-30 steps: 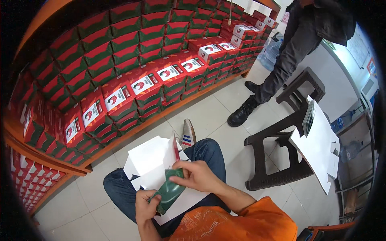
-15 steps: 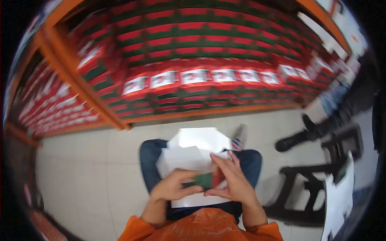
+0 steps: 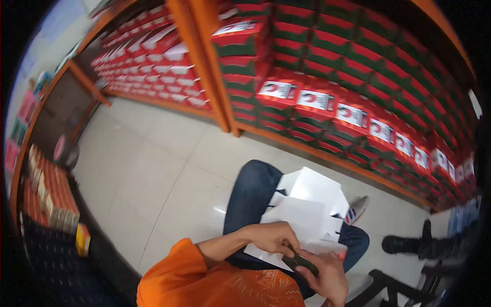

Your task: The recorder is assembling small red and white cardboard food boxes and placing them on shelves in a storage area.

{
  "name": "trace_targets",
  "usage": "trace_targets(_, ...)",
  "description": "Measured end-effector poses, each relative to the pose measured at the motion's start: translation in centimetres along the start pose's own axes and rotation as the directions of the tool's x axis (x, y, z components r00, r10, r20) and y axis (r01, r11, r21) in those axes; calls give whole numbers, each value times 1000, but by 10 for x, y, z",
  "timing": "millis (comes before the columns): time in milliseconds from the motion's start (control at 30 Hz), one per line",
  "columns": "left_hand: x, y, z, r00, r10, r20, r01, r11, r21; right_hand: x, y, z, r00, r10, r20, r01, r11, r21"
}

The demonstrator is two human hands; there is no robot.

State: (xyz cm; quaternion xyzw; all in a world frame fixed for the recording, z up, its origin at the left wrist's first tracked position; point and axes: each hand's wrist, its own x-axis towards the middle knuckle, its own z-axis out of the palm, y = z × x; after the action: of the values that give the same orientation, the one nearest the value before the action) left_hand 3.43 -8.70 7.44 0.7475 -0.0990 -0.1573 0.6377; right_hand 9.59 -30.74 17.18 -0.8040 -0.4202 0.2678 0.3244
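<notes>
An unfolded cardboard box (image 3: 311, 212), white on its inner side with cut flaps, lies over my lap. Its near edge is turned up into a dark green panel (image 3: 298, 262), and a bit of red shows beside my right hand. My left hand (image 3: 276, 238) pinches the green panel's left end between bent fingers and thumb. Gripping the same panel from the right is my right hand (image 3: 329, 271), its thumb lying along the green face. The fingers behind the panel are partly hidden.
Stacked red and green boxes (image 3: 353, 71) fill an orange-framed shelf (image 3: 232, 128) ahead. More red and white boxes (image 3: 153, 61) stand far left. Small orange cartons (image 3: 51, 197) sit at the left edge. A black stool (image 3: 388, 289) and another person's leg (image 3: 419, 244) are at right.
The view has swung left, bringing the left shelf and small cartons in. My hands have come closer together on the green panel, which now lies at a slant.
</notes>
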Motion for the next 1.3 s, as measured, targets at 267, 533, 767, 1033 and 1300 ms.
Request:
trace_targets(267,15,46,23,947,-89,-309,-132,769,-625,-16,37,22,754,-507,-418,317,838,-444)
trace_targets(533,14,49,37,861,-270,-431,-63,784,-617,-11,38,11,858,-338,-387,142,880,-453)
trace_targets(767,28,10,50,870,-236,-433,4,882,-472,15,67,13,930,-212,-300,158,968,-193)
trace_targets(1033,62,-7,54,868,-195,-457,-27,900,-434,-18,91,21,942,-121,-313,147,987,61)
trace_targets(1300,27,-15,64,957,92,-277,-25,971,237,8,66,4,992,-111,-57,103,986,-130)
